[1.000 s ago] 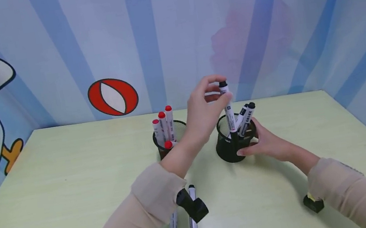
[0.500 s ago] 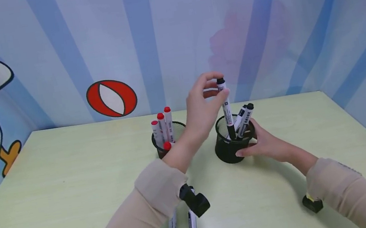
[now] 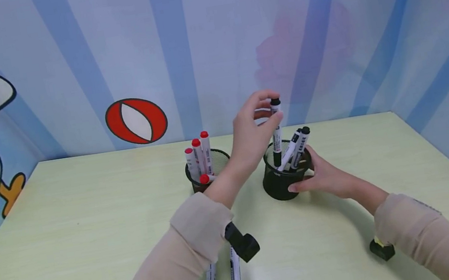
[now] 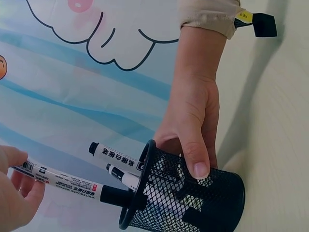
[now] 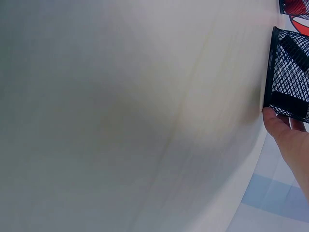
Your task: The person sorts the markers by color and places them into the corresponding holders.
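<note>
My left hand (image 3: 247, 134) pinches an upright black-capped whiteboard marker (image 3: 277, 139) near its top end. The marker's black lower end is inside the rim of a black mesh pen cup (image 3: 281, 184), as the left wrist view also shows with the marker (image 4: 72, 183) entering the cup (image 4: 212, 203). My right hand (image 3: 329, 176) grips this cup from its right side, thumb (image 4: 195, 157) across the mesh. Two more black-capped markers (image 3: 299, 148) lean to the right in the cup. In the right wrist view my right hand (image 5: 294, 145) holds the cup (image 5: 289, 72) near its base.
Another mesh cup (image 3: 190, 176) with several red-capped markers (image 3: 198, 156) stands to the left, partly behind my left forearm. Two black markers (image 3: 235, 278) lie on the table (image 3: 94, 256) near the front, partly covered by my left sleeve. A patterned backdrop (image 3: 214, 40) rises behind the table.
The marker in my left hand has gone from in front of the cup to inside its rim, its lower end swinging left. My right hand keeps its grip on the cup.
</note>
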### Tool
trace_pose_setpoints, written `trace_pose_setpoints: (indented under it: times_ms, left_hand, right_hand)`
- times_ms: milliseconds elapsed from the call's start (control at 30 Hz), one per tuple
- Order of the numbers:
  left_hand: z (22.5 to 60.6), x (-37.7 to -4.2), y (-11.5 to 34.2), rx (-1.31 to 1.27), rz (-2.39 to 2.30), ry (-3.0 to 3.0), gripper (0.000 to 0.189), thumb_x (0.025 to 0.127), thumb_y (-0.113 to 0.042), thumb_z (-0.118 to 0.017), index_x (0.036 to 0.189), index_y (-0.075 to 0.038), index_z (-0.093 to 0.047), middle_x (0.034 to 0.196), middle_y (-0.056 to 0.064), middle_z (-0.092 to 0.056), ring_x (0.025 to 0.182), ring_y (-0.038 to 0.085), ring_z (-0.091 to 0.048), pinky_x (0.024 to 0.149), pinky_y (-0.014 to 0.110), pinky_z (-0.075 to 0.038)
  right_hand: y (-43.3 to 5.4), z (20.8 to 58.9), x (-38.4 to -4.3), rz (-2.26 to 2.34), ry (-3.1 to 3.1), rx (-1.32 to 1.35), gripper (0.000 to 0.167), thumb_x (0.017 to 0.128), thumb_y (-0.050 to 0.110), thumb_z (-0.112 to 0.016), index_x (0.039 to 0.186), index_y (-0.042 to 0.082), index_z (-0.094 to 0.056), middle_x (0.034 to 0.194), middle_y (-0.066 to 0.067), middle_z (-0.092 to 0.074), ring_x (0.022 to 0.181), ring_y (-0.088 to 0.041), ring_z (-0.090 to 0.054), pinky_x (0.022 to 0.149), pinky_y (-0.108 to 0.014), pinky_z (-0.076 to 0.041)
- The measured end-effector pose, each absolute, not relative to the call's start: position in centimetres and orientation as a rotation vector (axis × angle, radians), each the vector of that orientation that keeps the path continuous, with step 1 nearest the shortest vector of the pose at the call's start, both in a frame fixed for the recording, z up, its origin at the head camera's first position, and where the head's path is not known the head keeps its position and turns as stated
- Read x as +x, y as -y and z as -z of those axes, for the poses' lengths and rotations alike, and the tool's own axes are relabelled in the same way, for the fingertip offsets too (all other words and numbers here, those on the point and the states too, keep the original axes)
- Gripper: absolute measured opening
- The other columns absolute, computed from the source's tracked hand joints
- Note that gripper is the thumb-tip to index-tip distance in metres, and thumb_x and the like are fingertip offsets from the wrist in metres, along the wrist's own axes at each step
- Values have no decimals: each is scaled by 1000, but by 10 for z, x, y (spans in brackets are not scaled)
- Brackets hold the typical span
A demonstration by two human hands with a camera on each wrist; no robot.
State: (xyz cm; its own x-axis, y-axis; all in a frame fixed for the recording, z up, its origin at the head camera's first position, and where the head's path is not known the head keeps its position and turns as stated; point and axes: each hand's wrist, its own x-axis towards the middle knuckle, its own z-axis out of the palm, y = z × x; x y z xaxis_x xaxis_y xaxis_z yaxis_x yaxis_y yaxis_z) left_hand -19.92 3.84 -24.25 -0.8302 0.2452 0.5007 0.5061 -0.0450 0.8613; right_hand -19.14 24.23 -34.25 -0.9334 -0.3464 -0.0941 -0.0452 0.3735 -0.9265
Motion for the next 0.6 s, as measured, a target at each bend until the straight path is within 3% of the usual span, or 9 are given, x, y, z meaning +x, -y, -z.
trace_pose_setpoints:
  times_ms: [600]
  left_hand:
    - [259,-208,-42,-816,1938,2057,29,90,-2,-58,118,-6,-57,113,9,-57,96,19,-57,86,24,-48]
  right_hand:
    - [-242,343,-191,1608,-2342,-360,100,78,13,-75,147,16,-3,145,-14,-23,135,-33,-18,105,-58,-23]
